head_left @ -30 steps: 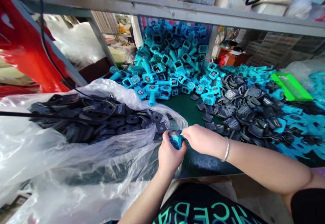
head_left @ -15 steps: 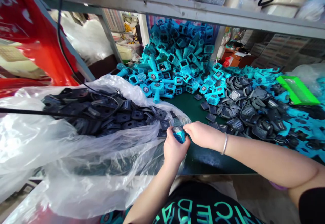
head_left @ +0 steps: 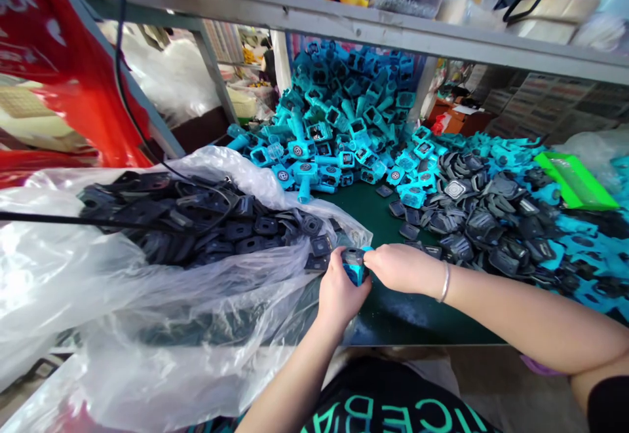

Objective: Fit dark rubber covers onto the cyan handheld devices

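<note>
My left hand (head_left: 341, 292) is wrapped round a small blue plastic housing (head_left: 354, 274), held just over the bench near its front edge. A dark grey plate (head_left: 352, 256) lies across the top of this housing. From the right, my right hand (head_left: 400, 267) is closed with its fingertips pinching the housing's right edge, where a bit of blue shows. What lies under those fingertips is hidden. Just left of my hands, loose dark plates (head_left: 322, 245) spill from the mouth of a clear plastic bag (head_left: 265, 292).
A tall heap of blue housings (head_left: 344, 118) stands at the back. On the right lie a pile of dark plates (head_left: 484, 217), flat blue parts (head_left: 584, 249) and a green tray (head_left: 574, 181). A metal shelf beam (head_left: 334, 20) crosses above; a black cable (head_left: 120, 59) hangs at left.
Both hands have shifted slightly right in the picture. The housing has turned a little, and the dark plate on its top now shows more clearly.
</note>
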`<state>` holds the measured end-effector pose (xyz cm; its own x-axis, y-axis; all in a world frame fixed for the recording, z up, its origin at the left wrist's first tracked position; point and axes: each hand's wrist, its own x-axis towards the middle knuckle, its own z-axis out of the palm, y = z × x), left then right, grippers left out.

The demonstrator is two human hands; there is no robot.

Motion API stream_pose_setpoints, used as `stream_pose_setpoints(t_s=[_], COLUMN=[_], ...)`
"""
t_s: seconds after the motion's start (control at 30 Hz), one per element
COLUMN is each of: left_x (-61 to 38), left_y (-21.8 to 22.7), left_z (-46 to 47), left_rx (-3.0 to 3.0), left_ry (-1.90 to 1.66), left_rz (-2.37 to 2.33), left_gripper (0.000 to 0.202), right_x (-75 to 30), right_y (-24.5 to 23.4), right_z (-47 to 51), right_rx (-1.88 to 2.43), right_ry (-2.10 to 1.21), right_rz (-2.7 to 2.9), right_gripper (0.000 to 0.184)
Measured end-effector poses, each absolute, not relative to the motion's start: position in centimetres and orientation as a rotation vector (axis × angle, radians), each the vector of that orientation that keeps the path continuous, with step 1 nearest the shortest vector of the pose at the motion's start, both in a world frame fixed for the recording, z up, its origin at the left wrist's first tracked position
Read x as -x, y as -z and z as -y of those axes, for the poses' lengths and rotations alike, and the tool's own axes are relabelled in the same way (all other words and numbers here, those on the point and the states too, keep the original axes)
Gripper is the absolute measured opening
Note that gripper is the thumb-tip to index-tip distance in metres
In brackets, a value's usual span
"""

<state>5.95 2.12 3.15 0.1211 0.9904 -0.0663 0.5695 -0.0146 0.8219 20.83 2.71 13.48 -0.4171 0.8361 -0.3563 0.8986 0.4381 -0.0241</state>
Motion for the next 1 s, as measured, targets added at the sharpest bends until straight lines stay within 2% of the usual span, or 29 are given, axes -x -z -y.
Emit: stream_pose_setpoints(t_s=[0.4, 0.6, 0.73, 0.87, 1.0], left_x=[-6.0, -6.1, -5.6, -4.0, -2.4], left_y=[-3.9, -3.6, -2.8, -2.1, -2.0], left_z=[-2.9, -2.3, -2.6, -2.9, -2.2], left_rx=[-1.813, -2.065, -1.888, -1.713, -1.693], left_ry=[-0.640, -0.529, -0.669, -0.813, -0.901], left_rz=[-1.520, -1.383, -1.376, -1.351, -1.212], left_gripper=[0.083, 0.090, 0.090, 0.084, 0.079], right_x=[-20.9, -20.9, -22.4, -25.9, -28.8], right_y=[-15.8, -16.5, -16.4, -13.8, -7.4], right_z=[-4.8, -6.1, -5.9, -5.3, -4.8], right_rx=[-1.248, -1.132, -1.266, -1.534, -1.943], right_ry=[0.337, 0.315, 0.253, 0.412, 0.543], right_rz=[-2.344, -2.333, -2.367, -2.497, -2.615], right_gripper=[0.027, 0.019, 0.026, 0.031, 0.025])
